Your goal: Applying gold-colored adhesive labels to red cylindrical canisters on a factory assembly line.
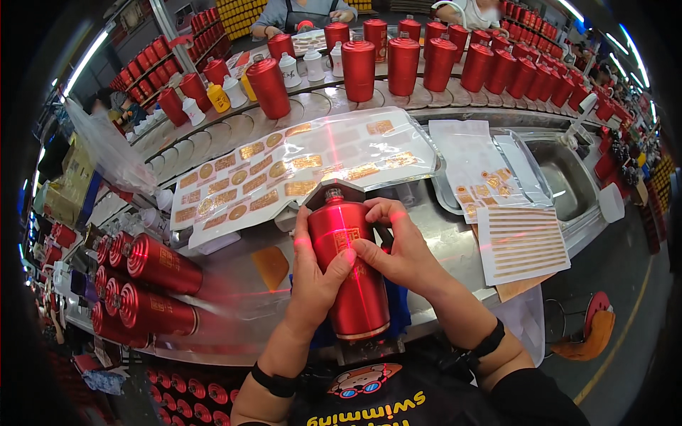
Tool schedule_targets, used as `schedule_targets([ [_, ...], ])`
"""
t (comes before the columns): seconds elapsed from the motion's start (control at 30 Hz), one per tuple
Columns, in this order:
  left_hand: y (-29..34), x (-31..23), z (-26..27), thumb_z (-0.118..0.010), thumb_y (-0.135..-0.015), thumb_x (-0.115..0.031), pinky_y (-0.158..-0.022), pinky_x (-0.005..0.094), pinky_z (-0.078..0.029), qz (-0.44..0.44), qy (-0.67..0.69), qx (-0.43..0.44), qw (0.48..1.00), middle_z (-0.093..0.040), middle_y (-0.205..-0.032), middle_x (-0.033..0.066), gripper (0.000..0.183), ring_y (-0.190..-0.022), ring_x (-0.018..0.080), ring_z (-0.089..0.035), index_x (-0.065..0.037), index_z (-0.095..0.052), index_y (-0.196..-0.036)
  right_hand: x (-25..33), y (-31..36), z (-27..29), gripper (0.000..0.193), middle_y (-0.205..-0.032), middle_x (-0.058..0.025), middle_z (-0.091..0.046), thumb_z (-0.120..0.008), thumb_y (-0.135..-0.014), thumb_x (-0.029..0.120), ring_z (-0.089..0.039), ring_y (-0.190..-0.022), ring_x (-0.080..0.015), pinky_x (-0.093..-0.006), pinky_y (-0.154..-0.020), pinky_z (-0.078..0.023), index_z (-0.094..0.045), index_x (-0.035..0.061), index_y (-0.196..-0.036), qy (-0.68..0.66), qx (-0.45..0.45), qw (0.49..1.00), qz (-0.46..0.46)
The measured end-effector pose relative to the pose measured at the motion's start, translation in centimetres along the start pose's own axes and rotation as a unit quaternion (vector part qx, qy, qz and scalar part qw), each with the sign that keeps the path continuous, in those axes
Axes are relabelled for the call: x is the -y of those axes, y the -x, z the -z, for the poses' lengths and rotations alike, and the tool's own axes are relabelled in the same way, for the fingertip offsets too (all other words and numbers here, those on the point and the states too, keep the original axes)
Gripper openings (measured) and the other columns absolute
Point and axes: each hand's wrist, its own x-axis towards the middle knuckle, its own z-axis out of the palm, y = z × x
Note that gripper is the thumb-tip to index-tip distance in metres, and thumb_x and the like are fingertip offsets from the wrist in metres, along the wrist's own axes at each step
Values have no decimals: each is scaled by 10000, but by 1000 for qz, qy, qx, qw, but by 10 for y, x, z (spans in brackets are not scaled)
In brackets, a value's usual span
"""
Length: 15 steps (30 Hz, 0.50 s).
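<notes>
A glossy red bottle [359,302] lies with its neck pointing away from me on a dark holder at the bench's near edge. Along its left side my left hand [317,278] is wrapped, the thumb pressing on the front. From the right, my right hand [399,250] grips it with the thumb on the front beside a small gold label [347,241] and the fingers curled. Both thumb tips nearly meet over the label. Red light lines cross the bottle and my right hand. Just beyond the neck lies a large sheet of gold stickers [254,167].
Several red bottles [165,264] lie stacked at the left. Right of me are a sheet of gold strips [523,245], a smaller sticker sheet [462,149] and a metal sink [561,177]. Beyond, a curved conveyor [320,103] carries red bottles; a person [302,14] sits across it.
</notes>
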Motion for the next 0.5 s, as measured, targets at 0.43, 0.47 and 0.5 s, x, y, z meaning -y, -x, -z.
schedule_targets([
  [0.43, 2, -15, -6, -719, -904, -293, -1130, 401, -380, -6, -23, 5, 1000, -368, -1495, 277, 992, -1357, 313, -453, 61, -86, -1581, 28, -7, 33, 320, -1090, -134, -705, -618, -952, 6, -688, -950, -169, -284, -826, -538, -498, 20, -1248, -45, -48, 998, -21],
  [0.47, 1, -15, -6, -717, -905, -290, -1122, 398, -390, -4, -22, 7, 1000, -377, -1488, 275, 993, -1347, 309, -465, 57, -81, -1584, 36, -8, 37, 324, -1021, -136, -709, -641, -938, 39, -698, -891, -193, -302, -768, -535, -498, 13, -1227, -11, -43, 999, -19],
  [0.5, 0, -14, -5, -716, -905, -288, -1114, 394, -400, -2, -21, 9, 1000, -385, -1482, 274, 994, -1337, 306, -477, 52, -76, -1586, 41, -9, 40, 334, -951, -137, -714, -664, -924, 72, -708, -833, -216, -321, -710, -533, -498, 5, -1206, 23, -38, 999, -18],
])
